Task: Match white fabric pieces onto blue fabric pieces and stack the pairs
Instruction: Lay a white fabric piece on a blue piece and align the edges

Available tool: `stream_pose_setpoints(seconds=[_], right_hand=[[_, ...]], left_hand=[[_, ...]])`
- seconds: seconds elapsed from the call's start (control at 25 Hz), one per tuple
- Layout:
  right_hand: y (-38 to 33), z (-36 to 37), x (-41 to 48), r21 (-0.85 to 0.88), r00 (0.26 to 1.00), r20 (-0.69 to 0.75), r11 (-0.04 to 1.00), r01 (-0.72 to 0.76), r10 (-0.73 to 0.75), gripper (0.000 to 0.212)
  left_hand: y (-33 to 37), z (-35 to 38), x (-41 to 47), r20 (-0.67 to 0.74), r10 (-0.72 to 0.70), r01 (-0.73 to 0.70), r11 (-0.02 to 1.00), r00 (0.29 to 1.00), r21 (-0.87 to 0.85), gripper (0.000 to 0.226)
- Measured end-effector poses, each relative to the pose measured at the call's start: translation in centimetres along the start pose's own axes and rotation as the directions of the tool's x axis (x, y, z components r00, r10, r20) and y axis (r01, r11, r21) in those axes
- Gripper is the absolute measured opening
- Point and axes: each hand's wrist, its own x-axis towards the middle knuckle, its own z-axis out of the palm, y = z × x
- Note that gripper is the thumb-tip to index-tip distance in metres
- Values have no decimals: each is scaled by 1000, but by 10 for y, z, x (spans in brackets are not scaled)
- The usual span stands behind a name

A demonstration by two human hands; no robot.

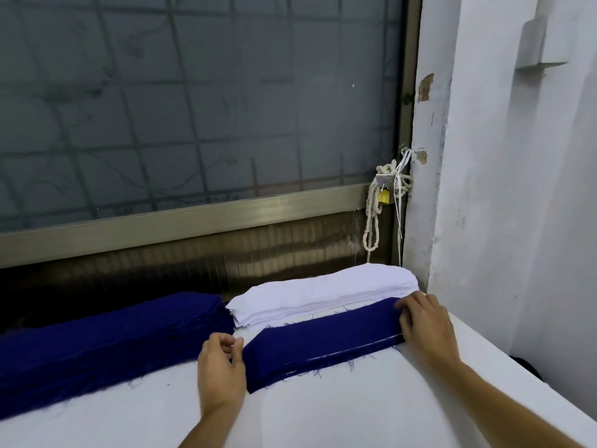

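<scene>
Right hand (pixel 423 324): fingers bent over the right end of the top blue piece (pixel 323 337), gripping it near the right edge of the surface (pixel 323 415). Left hand (pixel 221 367): fingers curled, thumb right at the piece's left end. Can't tell whether it's pinching the cloth or just touching it.

The blue piece is a long strip lying roughly parallel to the far edge, frayed threads along its near side. There looks to be more blue layered beneath it, count unclear. White stack (pixel 323 289) sits just behind it at the far right corner, touching or nearly so. Blue stack (pixel 113 337) runs along the far edge to the left, well clear of the right hand.

Handling, my read: thin woven cloth, light, limp, no stiffness, so it'll sag and skew if held at one point. Take it at both short ends, as now, and keep light tension to hold the edges straight. The raw edges shed, so don't drag it. White pieces likely cling together, so peel one from a corner of the stack.
</scene>
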Motion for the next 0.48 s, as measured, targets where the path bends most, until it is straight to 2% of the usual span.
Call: stream_pose_setpoints(seconds=[0.12, 0.2, 0.32, 0.48], right_hand=[[-38, -1, -15, 112, 989, 143, 994, 15, -31, 15], [-70, -1, -17, 160, 972, 233, 987, 0, -38, 16], [-132, 3, -14, 221, 934, 345, 975, 14, -92, 21], [-222, 23, -11, 302, 891, 425, 953, 29, -161, 23]], left_hand=[[7, -9, -10, -28, -21, 18, 994, 999, -103, 13], [13, -24, -16, -1, 16, -16, 993, 1000, -113, 20], [16, -61, -4, 11, 160, -159, 985, 987, -61, 19], [7, -136, 55, -81, 267, -259, 960, 960, 102, 7]])
